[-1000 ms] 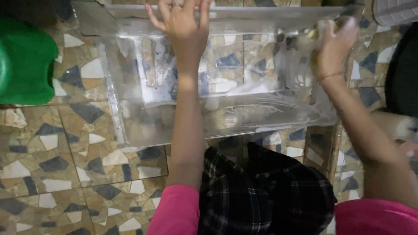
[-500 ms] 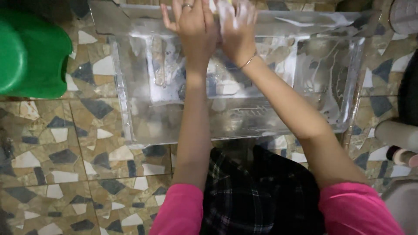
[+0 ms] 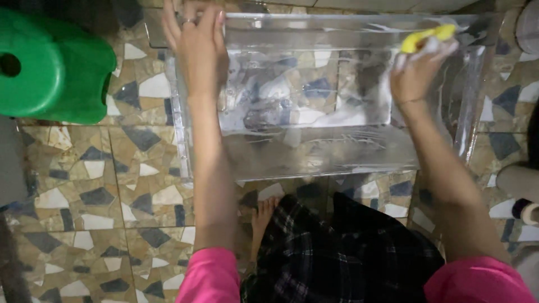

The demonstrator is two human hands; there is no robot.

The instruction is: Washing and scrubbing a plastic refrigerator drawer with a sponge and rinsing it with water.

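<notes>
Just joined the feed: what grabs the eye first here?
A big clear plastic tray on the mosaic floor, soap-streaked. The right hand presses a yellow sponge at its far right corner; the left hand rests on the far left rim. A green stool sits at left.

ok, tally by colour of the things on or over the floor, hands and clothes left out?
Clear: 1, the plastic bin, left hand on its far rim
Yellow: 1, the sponge in the right hand
Green: 1, the plastic stool beside the bin
Total: 3
</notes>
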